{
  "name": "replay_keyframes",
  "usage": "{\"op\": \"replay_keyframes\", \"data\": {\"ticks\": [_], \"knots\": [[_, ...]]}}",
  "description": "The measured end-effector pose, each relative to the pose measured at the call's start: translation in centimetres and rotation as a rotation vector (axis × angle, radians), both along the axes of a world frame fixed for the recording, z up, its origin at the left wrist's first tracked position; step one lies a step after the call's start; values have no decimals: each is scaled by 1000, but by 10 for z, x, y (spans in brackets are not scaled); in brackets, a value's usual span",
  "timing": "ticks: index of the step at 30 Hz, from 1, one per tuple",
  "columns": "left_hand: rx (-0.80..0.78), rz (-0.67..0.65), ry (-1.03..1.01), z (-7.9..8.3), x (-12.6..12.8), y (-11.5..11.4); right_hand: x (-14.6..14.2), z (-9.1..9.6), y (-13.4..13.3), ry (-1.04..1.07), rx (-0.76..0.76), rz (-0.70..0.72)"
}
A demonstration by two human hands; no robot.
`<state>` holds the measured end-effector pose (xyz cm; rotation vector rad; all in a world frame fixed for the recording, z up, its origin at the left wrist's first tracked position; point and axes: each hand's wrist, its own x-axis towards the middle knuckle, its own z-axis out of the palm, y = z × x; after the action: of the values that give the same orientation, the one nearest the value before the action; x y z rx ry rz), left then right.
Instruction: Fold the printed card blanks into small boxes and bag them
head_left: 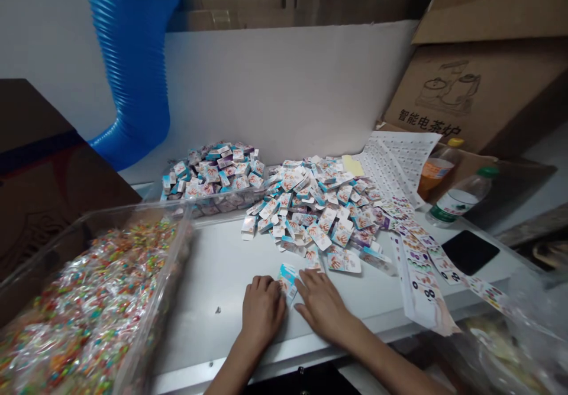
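A small blue-and-white printed cardboard box (287,281) lies between my hands near the table's front edge. My left hand (262,305) is curled at its left side, fingers bent and closed against it. On the other side, my right hand (322,305) rests with its fingers stretched out and its fingertips at the box's right edge. Just beyond my hands spreads a loose pile of similar small boxes (319,232), many looking flat or with open flaps. Left of that pile, a clear plastic tray (231,200) is heaped with more small boxes.
A large clear bin (171,259) of wrapped colourful beads or candies stands at left. Sticker sheets (419,277), a black phone-like slab (470,252), a green-capped bottle (461,200) and an orange drink bottle (437,167) are at right. A blue hose (133,58) hangs behind.
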<state>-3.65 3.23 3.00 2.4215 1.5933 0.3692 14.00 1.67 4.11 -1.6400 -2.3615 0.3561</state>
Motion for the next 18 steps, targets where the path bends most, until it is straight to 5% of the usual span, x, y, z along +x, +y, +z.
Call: {"op": "replay_keyframes", "data": {"ticks": [5, 11, 15, 18], "knots": [[-6, -42, -4, -4, -8, -5, -10, -8, -7, -50, 0, 13], [30, -37, -233, 2, -16, 3, 4, 2, 9, 194, 4, -14], [-187, -239, -463, 22, -20, 9, 5, 18, 20, 403, 29, 59], [-240, -228, -456, 29, -17, 11, 3, 29, 26, 495, -100, 37]]}}
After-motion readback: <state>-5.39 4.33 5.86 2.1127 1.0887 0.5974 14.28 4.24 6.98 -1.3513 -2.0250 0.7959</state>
